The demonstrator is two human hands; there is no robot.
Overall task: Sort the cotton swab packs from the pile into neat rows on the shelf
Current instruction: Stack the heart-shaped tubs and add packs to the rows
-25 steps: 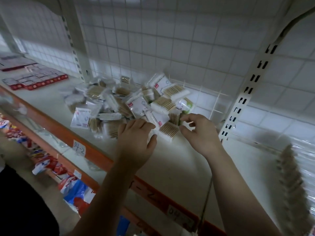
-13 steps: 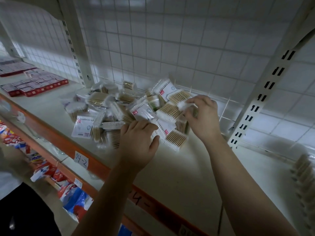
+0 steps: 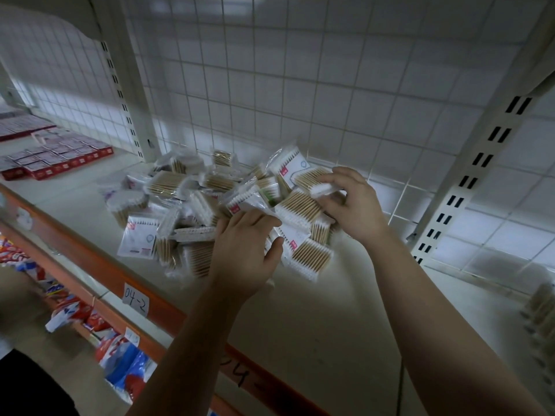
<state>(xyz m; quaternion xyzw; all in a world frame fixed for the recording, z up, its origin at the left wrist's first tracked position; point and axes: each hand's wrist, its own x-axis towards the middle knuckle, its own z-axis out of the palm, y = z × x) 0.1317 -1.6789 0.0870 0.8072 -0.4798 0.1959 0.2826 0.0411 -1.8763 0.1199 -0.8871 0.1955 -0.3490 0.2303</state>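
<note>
A loose pile of cotton swab packs point(image 3: 192, 205), clear bags with wooden sticks and white tips, lies on the white shelf point(image 3: 315, 319) against the wire-grid back. My left hand point(image 3: 244, 253) rests on the pile's near side, its fingers curled on a pack point(image 3: 258, 205) at the fingertips. My right hand point(image 3: 351, 202) is at the pile's right end and pinches the white-tipped edge of a swab pack point(image 3: 315, 183) between thumb and fingers. More packs point(image 3: 309, 253) lie under and between both hands.
Red boxes point(image 3: 57, 160) sit in rows on the shelf section at far left. Slotted uprights point(image 3: 462, 187) stand to the right and left of the pile. The shelf's orange front edge point(image 3: 99, 265) carries a "04-2" label. Blurred swab packs point(image 3: 540, 313) show at the right edge.
My right hand reached from the pile's near right corner into its right end and took hold of a pack's edge. My left hand stayed on the pile's near side.
</note>
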